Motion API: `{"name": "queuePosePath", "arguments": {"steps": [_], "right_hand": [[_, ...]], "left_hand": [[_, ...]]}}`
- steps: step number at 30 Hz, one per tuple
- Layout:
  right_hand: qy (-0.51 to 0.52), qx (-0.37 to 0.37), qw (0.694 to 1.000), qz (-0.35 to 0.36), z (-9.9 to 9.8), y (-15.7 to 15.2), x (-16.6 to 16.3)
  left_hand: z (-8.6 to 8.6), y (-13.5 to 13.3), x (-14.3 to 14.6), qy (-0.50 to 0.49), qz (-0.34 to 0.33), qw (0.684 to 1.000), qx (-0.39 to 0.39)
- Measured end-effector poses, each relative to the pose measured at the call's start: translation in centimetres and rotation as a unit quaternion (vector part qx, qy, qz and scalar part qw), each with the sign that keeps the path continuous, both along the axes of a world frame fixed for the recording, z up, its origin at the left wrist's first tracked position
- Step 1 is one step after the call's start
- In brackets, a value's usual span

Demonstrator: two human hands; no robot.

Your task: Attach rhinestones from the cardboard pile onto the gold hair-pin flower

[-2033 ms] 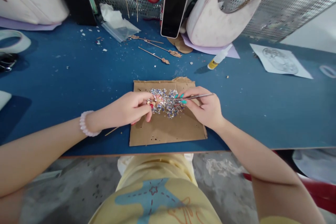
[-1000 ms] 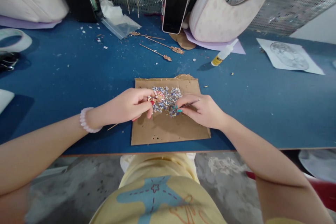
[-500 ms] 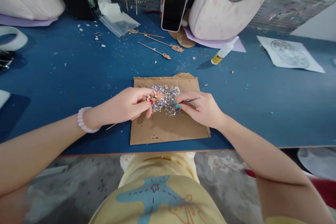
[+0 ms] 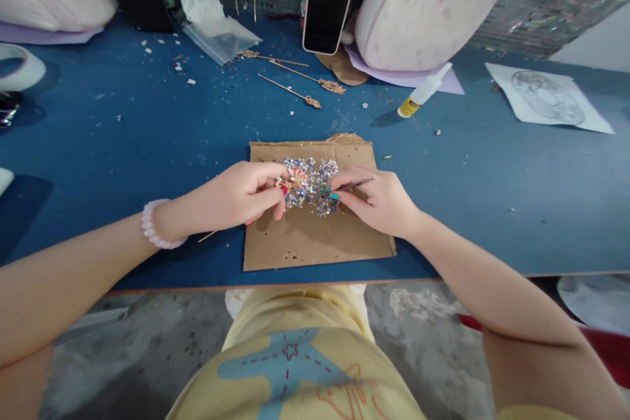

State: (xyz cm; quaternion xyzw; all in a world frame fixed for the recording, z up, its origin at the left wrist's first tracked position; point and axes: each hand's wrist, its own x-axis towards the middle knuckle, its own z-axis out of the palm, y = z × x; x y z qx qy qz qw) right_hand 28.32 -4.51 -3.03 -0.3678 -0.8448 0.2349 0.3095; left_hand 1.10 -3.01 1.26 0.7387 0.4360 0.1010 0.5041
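Observation:
My left hand (image 4: 243, 193) is closed around a gold hairpin (image 4: 298, 176) with a pink flower-like head. Its thin stick (image 4: 207, 236) comes out behind the wrist. A cluster of blue, silver and clear rhinestones (image 4: 322, 207) sits beside the pink part, over a piece of brown cardboard (image 4: 319, 246). Whether the cluster is joined to the hairpin, I cannot tell. Between the fingertips of my right hand (image 4: 386, 203) are slim metal tweezers (image 4: 363, 182), their tips close to the rhinestones and partly hidden by the fingers.
Several gold hairpins (image 4: 290, 90) lie beyond the cardboard. A glue bottle (image 4: 418, 97) leans to their right. At the back are a phone (image 4: 331, 0), a pale handbag (image 4: 394, 33) and a clear plastic bag (image 4: 219, 42). A printed paper (image 4: 546, 98) lies far right, a tape roll (image 4: 29, 72) far left.
The tweezers and right fingertips have shifted very slightly at the rhinestones. My left hand keeps its hold, and the view has tilted a little.

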Motion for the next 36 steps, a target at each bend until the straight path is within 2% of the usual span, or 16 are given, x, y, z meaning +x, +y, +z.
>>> {"name": "queuePosePath", "arguments": {"steps": [10, 26, 30, 36], "right_hand": [[-0.001, -0.004, 1.0, 0.003, 0.0, 0.0, -0.2], [0.003, 0.08, 0.997, 0.008, 0.0, -0.1, -0.1], [0.036, 0.108, 0.994, 0.002, 0.4, -0.5, -0.2], [0.113, 0.18, 0.977, 0.024, 1.2, -1.5, -0.8]], "left_hand": [[0.1, -0.2, 0.1, -0.001, 0.008, 1.0, 0.004], [0.1, -0.2, 0.1, 0.003, 0.01, 1.0, 0.018], [0.1, -0.2, 0.1, 0.002, 0.008, 1.0, 0.005], [0.2, -0.5, 0.4, -0.008, -0.029, 0.998, -0.06]]}}
